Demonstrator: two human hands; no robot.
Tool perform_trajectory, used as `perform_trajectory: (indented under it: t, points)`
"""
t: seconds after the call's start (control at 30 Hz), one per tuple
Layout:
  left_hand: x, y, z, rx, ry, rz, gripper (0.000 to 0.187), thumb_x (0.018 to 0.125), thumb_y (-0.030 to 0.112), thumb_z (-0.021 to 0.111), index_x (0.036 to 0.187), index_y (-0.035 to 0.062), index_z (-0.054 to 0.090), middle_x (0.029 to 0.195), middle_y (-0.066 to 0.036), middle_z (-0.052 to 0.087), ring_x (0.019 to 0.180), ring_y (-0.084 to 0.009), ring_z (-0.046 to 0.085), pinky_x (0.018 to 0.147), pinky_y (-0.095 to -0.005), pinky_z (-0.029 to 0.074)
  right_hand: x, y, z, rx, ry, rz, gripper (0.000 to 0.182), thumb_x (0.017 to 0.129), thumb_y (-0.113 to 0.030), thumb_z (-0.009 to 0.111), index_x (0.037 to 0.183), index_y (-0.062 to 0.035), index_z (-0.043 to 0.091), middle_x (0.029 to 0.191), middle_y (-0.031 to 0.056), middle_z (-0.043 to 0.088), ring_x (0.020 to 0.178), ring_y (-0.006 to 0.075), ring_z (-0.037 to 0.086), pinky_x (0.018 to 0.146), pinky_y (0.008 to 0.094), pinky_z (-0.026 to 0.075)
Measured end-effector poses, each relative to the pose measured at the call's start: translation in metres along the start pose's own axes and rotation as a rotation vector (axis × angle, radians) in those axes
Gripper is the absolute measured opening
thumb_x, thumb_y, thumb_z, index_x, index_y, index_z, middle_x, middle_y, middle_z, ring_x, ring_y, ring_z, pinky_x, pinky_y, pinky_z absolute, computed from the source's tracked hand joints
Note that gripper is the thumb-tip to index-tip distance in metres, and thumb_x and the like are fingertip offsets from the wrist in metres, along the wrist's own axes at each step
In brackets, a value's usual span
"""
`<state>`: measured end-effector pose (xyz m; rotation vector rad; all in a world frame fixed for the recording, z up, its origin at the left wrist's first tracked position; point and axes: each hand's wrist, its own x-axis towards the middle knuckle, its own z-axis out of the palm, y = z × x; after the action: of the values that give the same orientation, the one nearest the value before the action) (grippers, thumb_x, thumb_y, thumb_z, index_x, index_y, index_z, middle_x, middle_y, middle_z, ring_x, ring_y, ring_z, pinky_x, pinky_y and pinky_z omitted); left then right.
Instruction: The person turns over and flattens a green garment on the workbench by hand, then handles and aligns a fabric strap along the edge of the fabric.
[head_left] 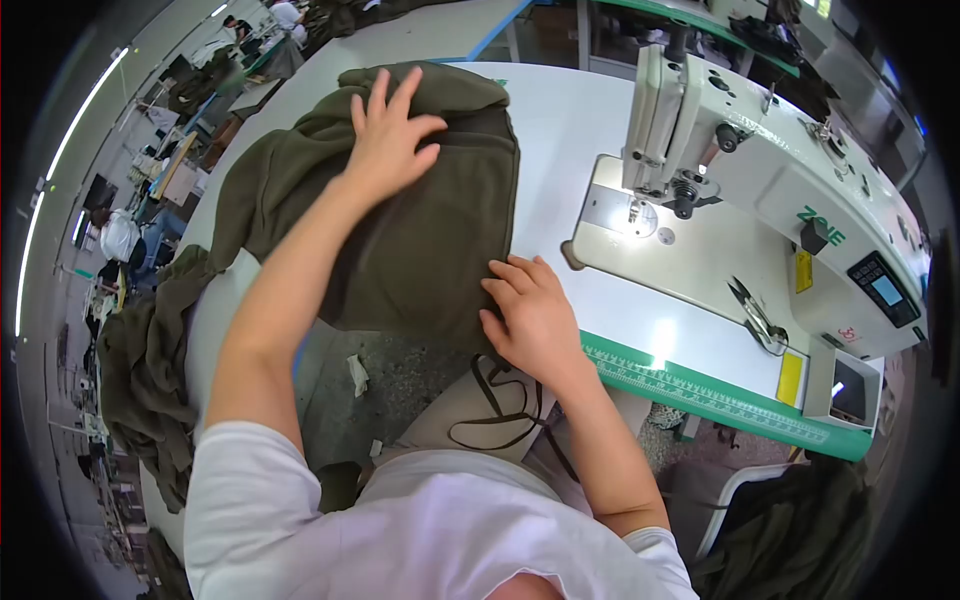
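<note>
A dark olive fabric garment (420, 235) lies spread over the left part of the white sewing table and hangs past its front edge. My left hand (385, 145) rests on its upper part, fingers spread and pointing away from me, near a fold. My right hand (535, 315) is at the garment's lower right edge, with its fingertips on the cloth and the thumb apart from the fingers. Below that edge, a thin dark strip (500, 415) trails in loops over my lap.
An industrial sewing machine (740, 150) stands at the right, its needle area lit. Thread snips (757, 318) lie on its bed. A green ruler strip (690, 380) runs along the front edge. More olive cloth (145, 375) is heaped at the left. People work in the far background.
</note>
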<state>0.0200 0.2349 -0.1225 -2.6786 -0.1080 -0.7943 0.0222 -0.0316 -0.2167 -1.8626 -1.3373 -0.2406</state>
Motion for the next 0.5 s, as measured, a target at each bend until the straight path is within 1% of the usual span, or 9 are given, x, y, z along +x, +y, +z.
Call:
perform_trajectory:
  t: [0.03,0.1,0.17,0.23,0.3,0.33,0.4,0.47,0.5]
  points:
    - [0.015,-0.006,0.007,0.051,-0.079,-0.062,0.033,0.077,0.021,0.066,0.110,0.0182,0.066,0.145,-0.016,0.034,0.134,-0.0406,0.028,0.102,-0.0659,0.027,0.000,0.001,0.000,-0.007,-0.004,0.010,0.029,0.073,-0.014,0.068,0.099,-0.0004,0.065,0.115,0.0142,0.061,0.113,0.0322,0.053,0.103,0.0455,0.038]
    - [0.038,-0.039,0.037,-0.151,-0.321,-0.233,0.035,0.079,0.019,0.063,0.114,0.0175,0.064,0.144,-0.016,0.037,0.132,-0.0360,0.036,0.103,-0.0567,0.034,0.000,0.002,0.002,0.009,-0.002,0.014,0.028,0.073,-0.013,0.068,0.097,-0.0006,0.065,0.114,0.0134,0.062,0.112,0.0313,0.053,0.102,0.0448,0.039]
    - [0.056,-0.082,0.066,-0.180,-0.345,-0.194,0.035,0.081,0.016,0.060,0.115,0.0149,0.064,0.133,-0.015,0.052,0.121,-0.0304,0.051,0.099,-0.0437,0.043,0.000,0.002,0.002,0.012,-0.001,0.019,0.027,0.073,-0.013,0.068,0.096,-0.0008,0.065,0.113,0.0130,0.063,0.112,0.0309,0.053,0.102,0.0444,0.039]
    - [0.072,-0.128,0.080,-0.265,-0.045,-0.245,0.035,0.083,0.013,0.055,0.116,0.0130,0.064,0.115,-0.013,0.064,0.106,-0.0288,0.061,0.093,-0.0353,0.048,0.002,0.001,0.000,0.017,0.005,0.027,0.026,0.072,-0.012,0.069,0.095,-0.0009,0.065,0.112,0.0123,0.063,0.112,0.0304,0.054,0.101,0.0440,0.040]
    - [0.085,-0.172,0.050,-0.243,0.309,-0.333,0.037,0.082,0.012,0.053,0.118,0.0148,0.064,0.108,-0.013,0.067,0.100,-0.0302,0.063,0.089,-0.0392,0.049,0.002,-0.001,0.001,0.017,0.002,0.039,0.025,0.072,-0.012,0.069,0.094,-0.0010,0.066,0.112,0.0120,0.063,0.112,0.0302,0.054,0.101,0.0437,0.040]
    - [0.085,-0.199,0.023,-0.386,0.327,-0.506,0.040,0.081,0.013,0.054,0.120,0.0183,0.063,0.110,-0.013,0.067,0.099,-0.0311,0.063,0.087,-0.0384,0.049,0.003,-0.001,0.000,0.016,-0.003,0.039,0.025,0.072,-0.012,0.069,0.094,-0.0010,0.065,0.112,0.0119,0.063,0.112,0.0303,0.054,0.101,0.0436,0.040]
    - [0.067,-0.253,-0.044,-0.233,0.416,-0.789,0.041,0.081,0.019,0.058,0.122,0.0248,0.064,0.099,-0.009,0.069,0.091,-0.0163,0.064,0.082,-0.0291,0.049,0.004,-0.001,0.001,0.018,-0.019,0.043,0.024,0.072,-0.011,0.069,0.094,-0.0012,0.065,0.112,0.0117,0.063,0.112,0.0305,0.054,0.101,0.0434,0.040]
    - [0.025,-0.329,-0.092,-0.822,0.827,-0.760,0.043,0.083,0.015,0.059,0.126,0.0158,0.060,0.113,-0.006,0.065,0.095,-0.0140,0.061,0.083,-0.0259,0.049,0.002,-0.002,0.002,0.014,-0.034,0.044,0.025,0.072,-0.010,0.069,0.094,-0.0012,0.065,0.112,0.0118,0.063,0.112,0.0307,0.054,0.100,0.0434,0.040]
    - [-0.019,-0.408,-0.116,-0.824,0.849,-0.851,0.044,0.083,0.013,0.061,0.127,0.0132,0.059,0.116,-0.007,0.064,0.100,-0.0169,0.061,0.086,-0.0272,0.049,0.004,-0.002,0.002,0.009,-0.036,0.036,0.025,0.072,-0.010,0.069,0.094,-0.0012,0.065,0.112,0.0118,0.063,0.112,0.0309,0.053,0.100,0.0434,0.040]
